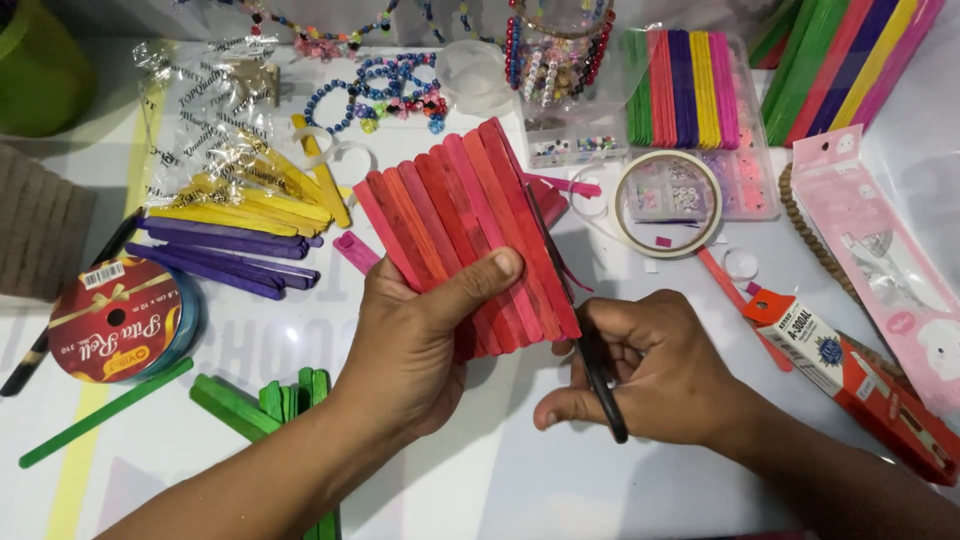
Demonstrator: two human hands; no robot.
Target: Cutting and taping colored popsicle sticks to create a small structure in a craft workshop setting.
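Your left hand (410,350) holds up a flat panel of red and pink wooden craft sticks joined side by side (470,240), thumb pressed across its front face and fingers hidden behind, so the panel stands tilted above the white table (500,480) with its right edge free to be worked on. That grasp is firm and closed on the panel's lower end, which seems to be why the sheet stays stiff while a blade meets it. Your right hand (650,375) is curled tightly through the handles of a pair of black scissors (580,320), whose blades run up along the panel's right edge; how far the blades are parted cannot be told, since they lie edge-on against the sticks. Small pink offcuts (575,186) lie just beyond that edge. Loose purple sticks (235,255) and yellow sticks (250,205) rest to the left, green sticks (270,400) near your left wrist, and a red ribbon spool (120,320) further left. A roll of clear tape (667,202) and a clear box of coloured sticks (690,90) sit beyond your right hand, well within reach.
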